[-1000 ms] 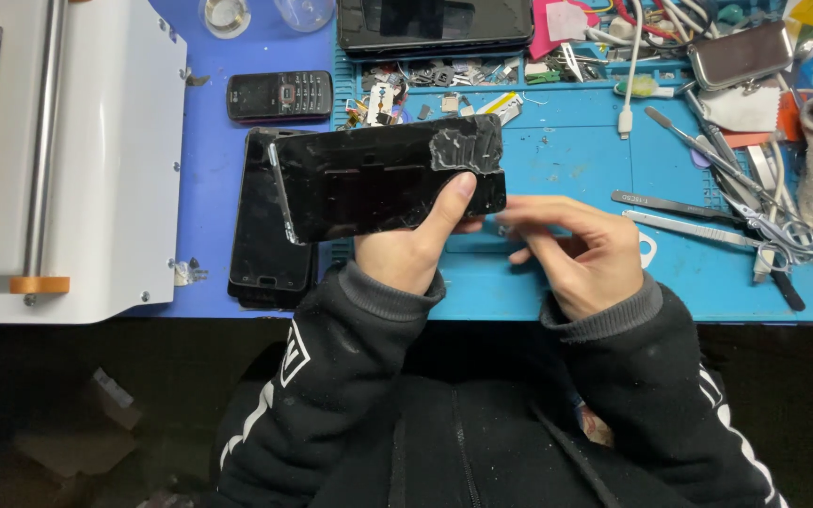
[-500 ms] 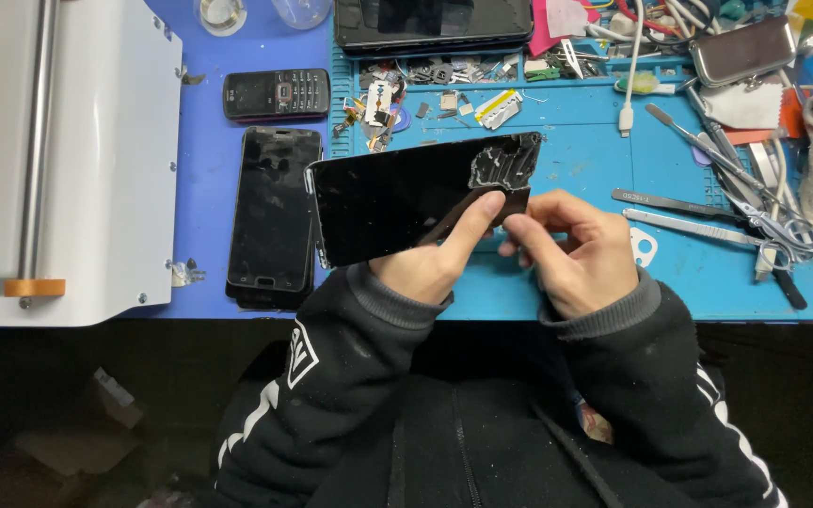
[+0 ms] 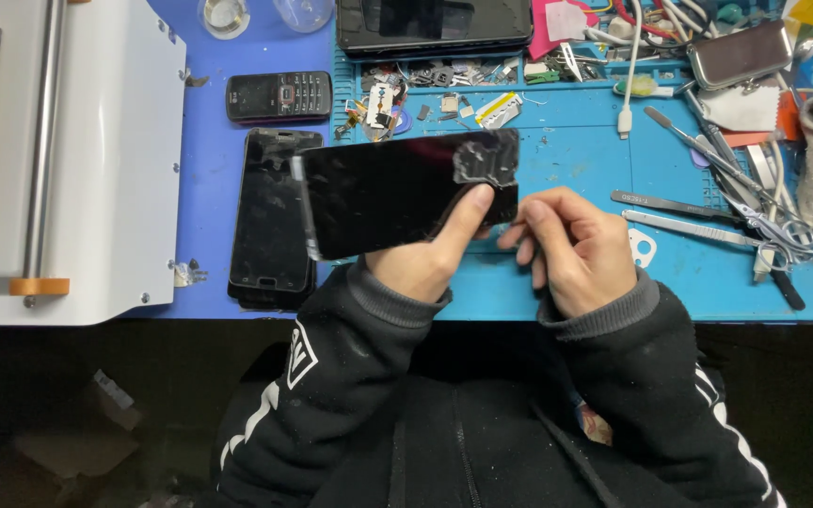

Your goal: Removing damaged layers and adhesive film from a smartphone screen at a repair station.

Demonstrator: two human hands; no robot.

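Obs., left to right. At far left the white machine with its steel bar sits on the table, untouched. Beside it lies a small keypad phone, and below that a dark smartphone flat on the blue surface.

Change noted: a second ago the black panel lay nearly level and overlapped the dark smartphone; half a second ago we had swung it up and to the right; now it sits lower again, tilted only slightly, its left edge just over the smartphone's right edge. The torn, crinkled patch remains at the upper right corner. We judge the panel is being turned about for inspection or for work at that corner, not set down.

Left hand: clamped on the panel from below, thumb pressed up across its face toward the damaged corner. The panel is thus above and in front of this hand, held clear of the table.

Right hand: fingers curled, tips at the panel's right edge; whether they pinch it or only touch we cannot tell. It sits just right of the panel.

Further right: tweezers and other tools on the teal mat, none in hand.
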